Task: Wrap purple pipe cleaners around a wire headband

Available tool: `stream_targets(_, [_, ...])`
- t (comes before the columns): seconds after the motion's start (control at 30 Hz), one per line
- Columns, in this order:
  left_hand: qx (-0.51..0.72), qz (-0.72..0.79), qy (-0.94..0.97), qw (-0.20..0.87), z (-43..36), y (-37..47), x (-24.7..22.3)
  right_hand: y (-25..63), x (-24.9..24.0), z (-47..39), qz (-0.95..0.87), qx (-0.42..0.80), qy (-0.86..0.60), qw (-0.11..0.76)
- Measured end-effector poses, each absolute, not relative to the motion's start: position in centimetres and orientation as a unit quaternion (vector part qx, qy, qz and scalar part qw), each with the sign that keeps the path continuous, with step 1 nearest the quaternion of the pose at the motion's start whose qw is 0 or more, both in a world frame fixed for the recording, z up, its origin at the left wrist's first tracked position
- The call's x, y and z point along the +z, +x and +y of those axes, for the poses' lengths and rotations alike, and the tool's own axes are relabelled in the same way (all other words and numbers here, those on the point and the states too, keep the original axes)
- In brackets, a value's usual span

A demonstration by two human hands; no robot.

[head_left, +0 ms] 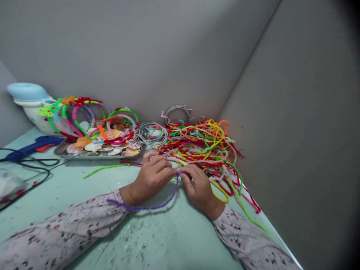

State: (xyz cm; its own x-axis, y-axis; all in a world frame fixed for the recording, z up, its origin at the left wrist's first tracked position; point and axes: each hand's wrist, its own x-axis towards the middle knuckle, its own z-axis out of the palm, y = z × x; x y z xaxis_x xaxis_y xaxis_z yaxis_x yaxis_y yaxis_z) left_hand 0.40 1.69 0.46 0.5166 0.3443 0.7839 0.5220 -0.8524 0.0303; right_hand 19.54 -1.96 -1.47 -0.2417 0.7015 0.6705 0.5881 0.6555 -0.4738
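Observation:
A purple pipe cleaner is pinched between my two hands near one of its ends. My left hand closes its thumb and fingertips on it from the left. From the right, my right hand grips it with thumb and forefinger, fingertips almost meeting the left ones. The long free part curves down and back left, its tip over my left sleeve. What lies inside the fingers is partly hidden. Just beyond my hands is a tangled heap of colourful pipe cleaners.
A metal tray holds seashells and pipe-cleaner-wrapped hoops. Coiled grey wire lies beside it. At left are a blue glue gun with a black cord and a white container with a blue top. A green pipe cleaner lies before the tray.

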Motion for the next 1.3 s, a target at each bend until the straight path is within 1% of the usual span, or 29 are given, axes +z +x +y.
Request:
stream_targets(0.23, [-0.442, -0.262, -0.856, 0.052, 1.6, 0.7, 0.4, 19.5, -1.6, -1.9, -0.786, 0.055, -0.404, 0.464])
stream_targets(0.6, [-0.435, -0.299, -0.847, -0.056, 1.4, 0.8, 0.1, 19.3, -1.3, -1.8, -0.786, 0.041, -0.398, 0.471])
stream_targets(0.73, [-0.442, -0.312, -0.836, -0.092, 1.3, 0.9, -0.1, 19.3, -1.4, -1.7, -0.787, 0.039, -0.4, 0.468])
stream_targets(0.97, [-0.435, -0.344, -0.823, -0.12, 0.7, 1.2, -0.1, 19.3, -1.5, -1.7, -0.793, 0.028, -0.398, 0.461])
stream_targets(1.13, [-0.451, -0.352, -0.801, -0.175, 0.9, 1.3, -0.4, 19.3, -1.5, -1.8, -0.798, 0.022, -0.397, 0.452])
stream_targets(1.2, [-0.443, -0.359, -0.802, -0.179, 1.0, 1.3, -0.5, 19.3, -1.6, -1.8, -0.797, 0.021, -0.4, 0.452])
stream_targets(1.3, [-0.429, -0.37, -0.811, -0.142, 1.0, 1.3, -0.5, 19.3, -1.6, -1.8, -0.792, 0.02, -0.408, 0.454])
